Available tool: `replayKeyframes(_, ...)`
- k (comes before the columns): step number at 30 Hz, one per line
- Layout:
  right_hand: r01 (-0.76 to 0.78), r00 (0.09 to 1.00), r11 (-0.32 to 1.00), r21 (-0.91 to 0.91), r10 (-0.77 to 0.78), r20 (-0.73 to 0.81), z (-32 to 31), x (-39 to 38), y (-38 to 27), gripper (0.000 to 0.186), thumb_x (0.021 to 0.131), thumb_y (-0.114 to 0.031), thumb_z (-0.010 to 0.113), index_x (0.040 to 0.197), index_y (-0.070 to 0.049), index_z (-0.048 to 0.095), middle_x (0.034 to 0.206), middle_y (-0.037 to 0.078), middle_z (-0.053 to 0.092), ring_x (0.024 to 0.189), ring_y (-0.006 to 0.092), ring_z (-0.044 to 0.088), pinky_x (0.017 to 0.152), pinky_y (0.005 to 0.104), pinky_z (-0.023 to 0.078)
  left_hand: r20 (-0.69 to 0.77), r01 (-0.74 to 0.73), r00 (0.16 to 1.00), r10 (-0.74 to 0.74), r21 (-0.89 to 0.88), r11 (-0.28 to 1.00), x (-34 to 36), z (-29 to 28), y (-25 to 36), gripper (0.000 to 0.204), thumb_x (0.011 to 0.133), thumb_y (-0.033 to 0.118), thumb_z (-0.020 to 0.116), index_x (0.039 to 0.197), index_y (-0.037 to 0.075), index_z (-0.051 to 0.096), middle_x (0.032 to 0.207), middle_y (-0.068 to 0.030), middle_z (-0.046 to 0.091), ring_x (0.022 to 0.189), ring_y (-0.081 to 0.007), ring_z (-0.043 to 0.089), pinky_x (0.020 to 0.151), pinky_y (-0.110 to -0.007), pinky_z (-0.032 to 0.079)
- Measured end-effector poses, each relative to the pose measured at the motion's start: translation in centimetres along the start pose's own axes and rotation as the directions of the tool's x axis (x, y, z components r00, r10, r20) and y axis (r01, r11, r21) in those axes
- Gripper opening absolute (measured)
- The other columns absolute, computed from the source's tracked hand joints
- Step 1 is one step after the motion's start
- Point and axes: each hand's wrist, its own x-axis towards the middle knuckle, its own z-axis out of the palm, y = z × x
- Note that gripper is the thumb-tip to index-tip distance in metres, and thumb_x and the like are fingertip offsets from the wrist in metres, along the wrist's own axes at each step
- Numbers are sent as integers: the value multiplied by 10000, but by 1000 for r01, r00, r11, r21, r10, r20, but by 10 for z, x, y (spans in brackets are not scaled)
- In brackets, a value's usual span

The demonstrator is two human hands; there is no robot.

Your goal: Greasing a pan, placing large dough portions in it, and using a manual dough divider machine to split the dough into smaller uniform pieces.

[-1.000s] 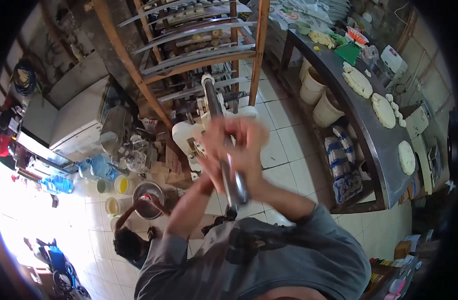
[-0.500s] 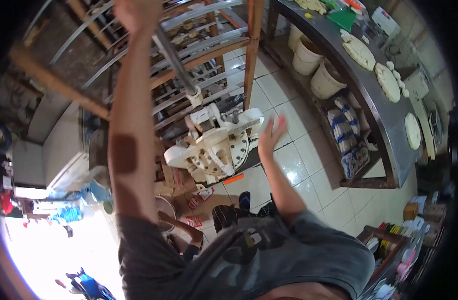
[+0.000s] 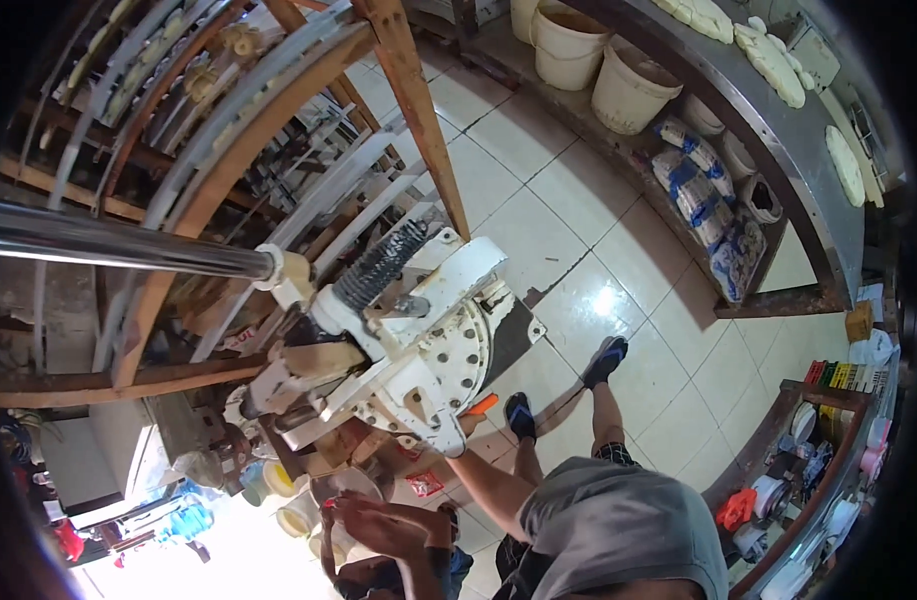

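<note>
A white dough divider (image 3: pixel 418 380) fills the middle, with a round plate full of dark holes, a black spring and a long steel lever bar (image 3: pixel 128 240) running off the left edge. My right hand (image 3: pixel 469 424) is low at its near side, closed at an orange handle (image 3: pixel 484 404); a white arm of the machine partly covers the fingers. To the left of that arm, my left hand (image 3: pixel 380 524) appears off the bar, low over the floor. It overlaps a co-worker's arm, and its fingers are not clear.
A wooden rack (image 3: pixel 408 110) with metal rails holds dough pieces at the upper left. Flat dough pieces (image 3: pixel 768 62) lie on the dark table (image 3: pixel 778 170) at right, above buckets (image 3: pixel 628 95) and blue-white packs (image 3: pixel 688 190). A seated co-worker (image 3: pixel 443 560) is beside a basin (image 3: pixel 348 483).
My left hand has left the lever bar and dropped low. My right hand has come down from the open air to the orange handle. The view has turned and shifted.
</note>
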Motion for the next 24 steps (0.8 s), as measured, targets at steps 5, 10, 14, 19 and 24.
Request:
replayKeyframes(5, 433, 881, 889, 148, -452, 138, -52, 41, -49, 351, 938, -179, 479, 1145, 36, 295, 714, 196, 573, 618, 360, 601, 553, 414, 465, 572, 624, 762, -303, -523, 581, -147, 37, -25, 312, 959, 279, 523, 1099, 2, 492, 789, -24, 504, 623, -85, 464, 526, -210, 386)
replayKeyframes(10, 351, 675, 936, -40, -223, 703, -110, 179, -146, 473, 957, -314, 468, 1255, -36, 229, 609, 126, 560, 445, 223, 562, 421, 344, 451, 905, 996, 71, -420, -85, -14, -195, 152, -38, 358, 935, 374, 524, 1137, 79, 528, 934, -42, 574, 746, -144, 553, 599, -284, 469)
replayKeyframes(14, 736, 470, 638, -228, -238, 850, -95, 233, -223, 567, 943, -408, 450, 1341, -61, 243, 672, 190, 609, 543, 319, 608, 504, 410, 488, 995, 898, 56, -77, -84, -433, -256, 271, -141, 472, 930, 457, 475, 1236, 100, 510, 1187, -76, 549, 1003, -219, 558, 772, -370, 483)
replayKeyframes(19, 706, 546, 650, -281, -247, 801, -177, 284, -198, 497, 885, -427, 517, 1286, -143, 443, 780, 208, 629, 759, 347, 627, 685, 448, 475, 931, 926, 356, 77, -340, -166, -206, 250, -41, 629, 842, 433, 608, 1321, 55, 454, 1288, -155, 520, 1158, -289, 509, 960, -465, 422)
replayKeyframes(24, 394, 808, 734, -553, 10, 589, -279, 321, -165, 516, 829, -564, 538, 1088, -129, 639, 933, 156, 676, 893, 334, 646, 765, 415, 502, 896, 808, 334, 293, -432, 400, -203, 213, 13, 773, 875, 627, 395, 1453, 128, 273, 1473, -94, 306, 1304, -308, 364, 1077, -474, 303)
